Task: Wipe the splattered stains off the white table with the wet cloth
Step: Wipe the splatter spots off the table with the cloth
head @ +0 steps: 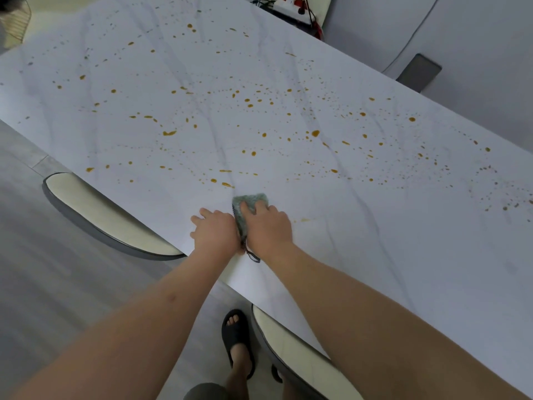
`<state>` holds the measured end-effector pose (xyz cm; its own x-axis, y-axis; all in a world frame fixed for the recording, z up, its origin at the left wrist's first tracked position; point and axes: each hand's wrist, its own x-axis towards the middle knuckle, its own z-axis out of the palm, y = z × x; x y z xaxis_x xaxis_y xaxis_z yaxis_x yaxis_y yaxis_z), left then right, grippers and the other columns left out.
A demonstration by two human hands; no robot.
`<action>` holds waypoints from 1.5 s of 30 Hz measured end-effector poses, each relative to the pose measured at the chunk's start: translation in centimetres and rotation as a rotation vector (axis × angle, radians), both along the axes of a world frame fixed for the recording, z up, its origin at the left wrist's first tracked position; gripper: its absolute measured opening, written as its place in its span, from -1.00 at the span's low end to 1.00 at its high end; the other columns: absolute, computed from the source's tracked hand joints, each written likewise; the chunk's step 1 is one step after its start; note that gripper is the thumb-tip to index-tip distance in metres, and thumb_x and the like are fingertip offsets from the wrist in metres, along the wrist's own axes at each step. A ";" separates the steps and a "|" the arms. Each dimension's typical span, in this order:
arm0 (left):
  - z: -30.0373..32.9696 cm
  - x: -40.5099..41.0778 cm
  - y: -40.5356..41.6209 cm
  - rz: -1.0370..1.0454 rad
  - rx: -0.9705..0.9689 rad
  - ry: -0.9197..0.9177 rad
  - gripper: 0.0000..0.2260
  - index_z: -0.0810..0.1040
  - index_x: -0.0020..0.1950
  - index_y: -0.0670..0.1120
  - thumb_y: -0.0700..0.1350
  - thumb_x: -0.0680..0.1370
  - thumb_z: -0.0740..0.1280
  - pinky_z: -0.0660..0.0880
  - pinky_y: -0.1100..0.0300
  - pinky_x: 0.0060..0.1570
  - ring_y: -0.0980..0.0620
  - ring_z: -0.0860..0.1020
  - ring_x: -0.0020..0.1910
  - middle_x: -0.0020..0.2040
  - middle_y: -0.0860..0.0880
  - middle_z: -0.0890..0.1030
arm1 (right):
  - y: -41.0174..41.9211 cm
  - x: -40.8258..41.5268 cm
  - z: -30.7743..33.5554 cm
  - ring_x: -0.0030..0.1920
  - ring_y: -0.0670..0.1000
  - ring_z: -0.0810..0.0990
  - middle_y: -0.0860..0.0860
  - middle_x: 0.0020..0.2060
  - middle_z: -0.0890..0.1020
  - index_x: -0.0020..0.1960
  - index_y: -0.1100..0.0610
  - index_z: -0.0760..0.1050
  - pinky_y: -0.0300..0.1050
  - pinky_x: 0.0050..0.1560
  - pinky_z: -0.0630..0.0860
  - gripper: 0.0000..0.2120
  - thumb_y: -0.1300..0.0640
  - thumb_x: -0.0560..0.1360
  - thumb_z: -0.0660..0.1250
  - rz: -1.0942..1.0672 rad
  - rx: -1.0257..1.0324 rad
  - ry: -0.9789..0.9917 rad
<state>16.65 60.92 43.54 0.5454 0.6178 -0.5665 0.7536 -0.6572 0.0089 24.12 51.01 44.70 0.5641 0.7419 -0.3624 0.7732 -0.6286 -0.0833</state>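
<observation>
While both hands sit close together at the near edge of the white table [375, 241], the right hand [266, 229] lies on top of the wet cloth [250, 201], a grey-green wad w/ a dark loop hanging off its near end. Right fingers [245, 207] are spread fairly straight over the cloth, pressing it flat onto the table; no curl round it that I can see. Left hand [215, 230] rests palm-down on the table just beside the cloth, touching its left side, fingers relaxed & holding nothing.

Stains [315, 133]: orange-brown drops & streaks scattered across most of the table, thick through the middle & toward the far and right edges. A faint yellowish smear lies just right of the right hand. The strip along the near edge to the right of the hands looks mostly bare of drops.

Two cream-seated chairs [109, 212] are tucked under the near edge, one left of the hands, one below the right forearm. A foot in a black slide sandal [235, 333] stands on the grey floor.
</observation>
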 end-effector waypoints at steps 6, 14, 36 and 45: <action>0.4 0.1 0.0 0.046 -0.035 0.008 -0.35 0.43 0.10 -0.17 0.16 0.26 0.63 0.51 -0.05 0.07 -0.27 0.36 0.19 0.12 -0.19 0.39 | -5.9 5.1 0.2 0.30 0.22 0.47 0.16 0.40 0.39 0.58 0.12 0.17 0.05 0.15 0.37 -0.39 0.02 0.58 0.22 -0.118 -0.084 -0.183; 1.0 0.7 0.4 0.046 -0.059 0.024 -0.46 0.31 -0.26 -0.04 0.12 0.21 0.65 0.45 0.01 -0.01 -0.19 0.40 0.12 -0.09 -0.12 0.49 | -13.9 12.5 0.3 0.25 0.24 0.34 0.19 0.33 0.34 0.45 0.15 0.34 0.10 0.21 0.38 -0.51 0.17 0.52 0.23 -0.358 -0.117 -0.196; 1.8 0.9 0.1 -0.033 -0.005 0.057 -0.52 0.40 -0.19 -0.08 0.12 0.25 0.64 0.45 -0.02 0.14 -0.18 0.42 0.16 -0.20 -0.09 0.47 | -14.9 9.4 -2.5 0.46 0.24 0.34 0.16 0.43 0.41 0.39 0.03 0.49 0.15 0.27 0.52 -0.44 0.22 0.40 0.41 -0.477 0.267 -0.083; 1.5 1.0 0.1 0.030 -0.042 0.041 -0.52 0.43 -0.18 -0.08 0.08 0.22 0.66 0.40 0.05 -0.09 -0.20 0.40 0.14 -0.13 -0.12 0.47 | -14.3 9.2 -1.5 0.10 0.26 0.50 0.14 0.19 0.55 0.17 0.11 0.57 0.00 0.01 0.47 -0.64 0.25 0.38 0.38 -0.672 0.267 -0.113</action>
